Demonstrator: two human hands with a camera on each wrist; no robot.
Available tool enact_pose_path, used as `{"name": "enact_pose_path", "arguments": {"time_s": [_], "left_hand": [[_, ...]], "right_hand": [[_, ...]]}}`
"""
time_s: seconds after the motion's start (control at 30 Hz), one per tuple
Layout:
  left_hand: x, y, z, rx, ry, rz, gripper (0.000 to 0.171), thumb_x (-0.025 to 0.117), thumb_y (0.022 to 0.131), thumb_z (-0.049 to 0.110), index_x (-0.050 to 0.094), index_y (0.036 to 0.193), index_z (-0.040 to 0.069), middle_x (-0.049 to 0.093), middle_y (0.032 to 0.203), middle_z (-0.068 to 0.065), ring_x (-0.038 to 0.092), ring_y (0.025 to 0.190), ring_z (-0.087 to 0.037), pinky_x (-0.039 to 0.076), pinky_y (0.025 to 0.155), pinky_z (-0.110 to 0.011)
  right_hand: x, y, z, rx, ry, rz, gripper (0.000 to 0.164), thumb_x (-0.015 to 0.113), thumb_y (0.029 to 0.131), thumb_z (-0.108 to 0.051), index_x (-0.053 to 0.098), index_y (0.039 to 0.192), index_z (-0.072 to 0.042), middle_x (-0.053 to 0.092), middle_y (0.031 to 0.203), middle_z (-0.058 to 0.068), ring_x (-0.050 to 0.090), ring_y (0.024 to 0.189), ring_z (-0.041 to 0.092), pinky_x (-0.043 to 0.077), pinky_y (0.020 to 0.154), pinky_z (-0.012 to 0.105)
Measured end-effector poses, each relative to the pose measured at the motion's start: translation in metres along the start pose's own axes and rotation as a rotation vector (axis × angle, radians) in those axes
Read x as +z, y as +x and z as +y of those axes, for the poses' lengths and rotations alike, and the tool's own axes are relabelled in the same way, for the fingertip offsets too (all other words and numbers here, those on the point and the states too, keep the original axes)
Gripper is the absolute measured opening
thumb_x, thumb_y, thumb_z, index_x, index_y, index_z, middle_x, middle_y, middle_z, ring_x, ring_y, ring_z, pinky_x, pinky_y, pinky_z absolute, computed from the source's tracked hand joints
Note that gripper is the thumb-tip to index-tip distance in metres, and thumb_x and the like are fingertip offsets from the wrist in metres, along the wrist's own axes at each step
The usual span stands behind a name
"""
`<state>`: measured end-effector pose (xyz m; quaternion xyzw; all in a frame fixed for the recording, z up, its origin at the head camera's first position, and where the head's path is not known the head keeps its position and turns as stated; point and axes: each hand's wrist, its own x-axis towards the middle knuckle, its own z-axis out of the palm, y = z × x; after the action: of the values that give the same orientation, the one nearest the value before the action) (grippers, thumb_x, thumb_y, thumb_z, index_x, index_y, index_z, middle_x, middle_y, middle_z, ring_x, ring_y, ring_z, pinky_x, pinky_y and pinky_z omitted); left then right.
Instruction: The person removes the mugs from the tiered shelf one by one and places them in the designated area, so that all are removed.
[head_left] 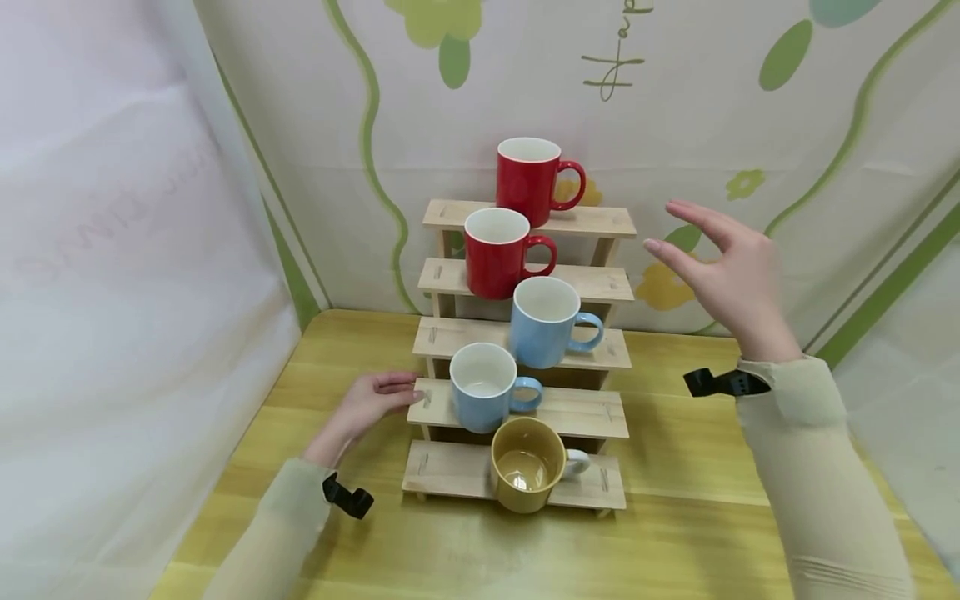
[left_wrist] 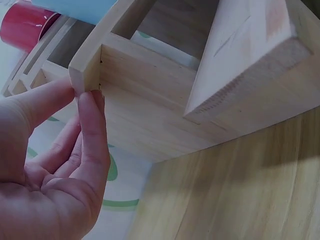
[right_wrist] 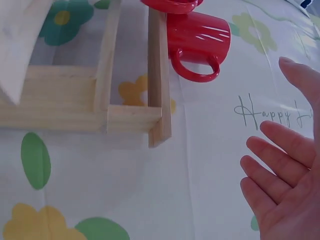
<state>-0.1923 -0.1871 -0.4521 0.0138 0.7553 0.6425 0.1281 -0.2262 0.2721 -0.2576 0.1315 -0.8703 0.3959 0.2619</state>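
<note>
A stepped wooden display rack (head_left: 517, 479) carries mugs on its tiers. My left hand (head_left: 378, 400) pinches the left end of the second-lowest board between thumb and finger, as the left wrist view shows. On that board stands a light blue mug (head_left: 480, 404); another blue mug (head_left: 540, 333) is one tier up. Above come a red mug (head_left: 495, 262) and, on the top tier, a second red mug (head_left: 525, 183). A mustard-yellow mug (head_left: 525, 483) with a white handle sits on the lowest tier. My right hand (head_left: 738, 271) hovers right of the upper tiers, holding nothing, thumb and fingers spread apart.
The rack stands on a wood-grain table (head_left: 360, 550). Behind it hangs a white printed cloth (head_left: 675, 125) with flowers and lettering. White cloth (head_left: 112, 292) also hangs along the left side. All mug handles point to the right.
</note>
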Motion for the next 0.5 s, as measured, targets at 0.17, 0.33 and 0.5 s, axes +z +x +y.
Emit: {"name": "enact_pose_path", "arguments": {"time_s": [0.17, 0.33, 0.5], "left_hand": [[0.000, -0.005, -0.003, -0.011, -0.004, 0.003, 0.047, 0.078, 0.092, 0.011, 0.062, 0.132, -0.008, 0.064, 0.130, -0.021, 0.066, 0.110, -0.028, 0.057, 0.091, -0.032], [0.001, -0.011, -0.006, -0.011, -0.016, -0.002, 0.047, 0.078, 0.092, 0.009, 0.061, 0.130, -0.010, 0.065, 0.127, -0.021, 0.067, 0.105, -0.026, 0.058, 0.089, -0.033], [0.002, -0.007, -0.001, 0.008, -0.037, -0.002, 0.047, 0.078, 0.091, 0.010, 0.061, 0.130, -0.010, 0.065, 0.126, -0.020, 0.068, 0.103, -0.026, 0.058, 0.088, -0.031]], "right_hand": [[0.012, 0.016, -0.005, 0.068, 0.090, -0.054, 0.053, 0.079, 0.091, -0.041, 0.065, 0.139, -0.023, 0.057, 0.146, -0.001, 0.046, 0.138, 0.020, 0.031, 0.118, 0.034], [0.024, 0.029, -0.008, 0.079, 0.103, -0.126, 0.059, 0.077, 0.091, -0.046, 0.062, 0.142, -0.020, 0.056, 0.147, 0.003, 0.047, 0.138, 0.024, 0.035, 0.117, 0.041], [0.030, 0.049, -0.016, 0.117, 0.155, -0.217, 0.068, 0.075, 0.091, -0.049, 0.055, 0.149, -0.018, 0.052, 0.151, 0.002, 0.044, 0.140, 0.025, 0.035, 0.117, 0.040]]}}
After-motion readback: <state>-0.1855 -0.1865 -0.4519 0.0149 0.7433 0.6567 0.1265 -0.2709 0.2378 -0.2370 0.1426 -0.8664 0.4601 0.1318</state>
